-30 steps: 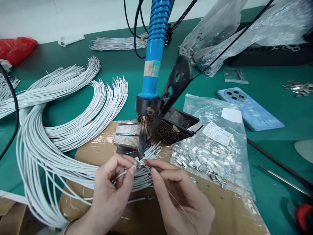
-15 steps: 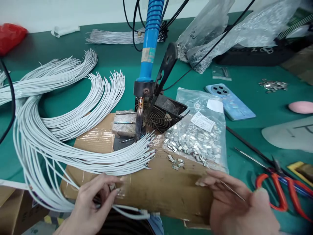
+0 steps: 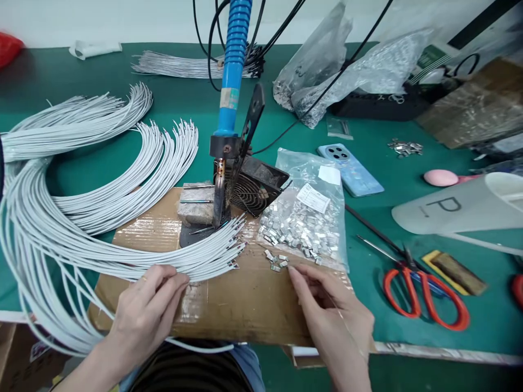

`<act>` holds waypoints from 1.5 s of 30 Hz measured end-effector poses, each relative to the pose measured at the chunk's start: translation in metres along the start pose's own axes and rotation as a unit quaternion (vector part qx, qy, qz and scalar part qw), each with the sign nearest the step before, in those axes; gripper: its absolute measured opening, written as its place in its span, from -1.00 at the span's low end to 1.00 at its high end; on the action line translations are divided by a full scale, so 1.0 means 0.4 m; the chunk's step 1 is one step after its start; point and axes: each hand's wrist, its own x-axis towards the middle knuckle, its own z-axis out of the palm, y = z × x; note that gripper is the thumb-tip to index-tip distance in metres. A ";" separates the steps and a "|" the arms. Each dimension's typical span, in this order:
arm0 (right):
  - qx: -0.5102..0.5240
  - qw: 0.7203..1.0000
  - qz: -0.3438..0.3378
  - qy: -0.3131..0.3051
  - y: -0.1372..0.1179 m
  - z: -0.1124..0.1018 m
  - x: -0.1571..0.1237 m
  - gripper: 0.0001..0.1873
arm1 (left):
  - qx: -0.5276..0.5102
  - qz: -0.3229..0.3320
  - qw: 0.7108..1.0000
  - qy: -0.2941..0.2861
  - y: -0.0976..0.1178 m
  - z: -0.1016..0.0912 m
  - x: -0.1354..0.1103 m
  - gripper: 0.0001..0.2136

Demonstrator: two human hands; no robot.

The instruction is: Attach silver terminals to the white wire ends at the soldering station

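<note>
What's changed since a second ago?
The left hand moved from under the iron left to the near edge of the white wires; the right hand went right, to the loose parts. The right still holds a thin strand; whether the left grips a wire is unclear. Iron, bag and phone stayed put.

White wires (image 3: 175,260), long and thin, lay in a curved bundle, ends fanned, dark-marked tips pointing right over the cardboard (image 3: 245,307). Small silver metal clips (image 3: 277,262) sat loose in a little cluster just right of those tips, mixed angles. Thin pale wire strand (image 3: 342,318) ran across the right hand (image 3: 332,314).
</note>
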 end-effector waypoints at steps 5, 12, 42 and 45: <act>-0.046 0.992 -0.086 -0.075 -0.006 0.022 0.013 -0.82 | -0.192 -0.059 0.966 -0.161 0.020 -0.068 0.039 -0.82; -0.056 0.993 -0.075 -0.075 -0.012 0.022 -0.018 -0.76 | -0.407 -0.255 0.822 -0.306 0.096 -0.050 0.086 -0.84; 0.353 0.892 0.144 -0.244 -0.188 0.113 -0.094 -0.91 | -0.632 -0.402 0.634 -0.189 0.083 -0.023 0.103 -0.64; 0.352 0.890 0.147 -0.250 -0.187 0.108 -0.091 -0.91 | -0.606 -0.395 0.663 -0.193 0.085 -0.024 0.102 -0.64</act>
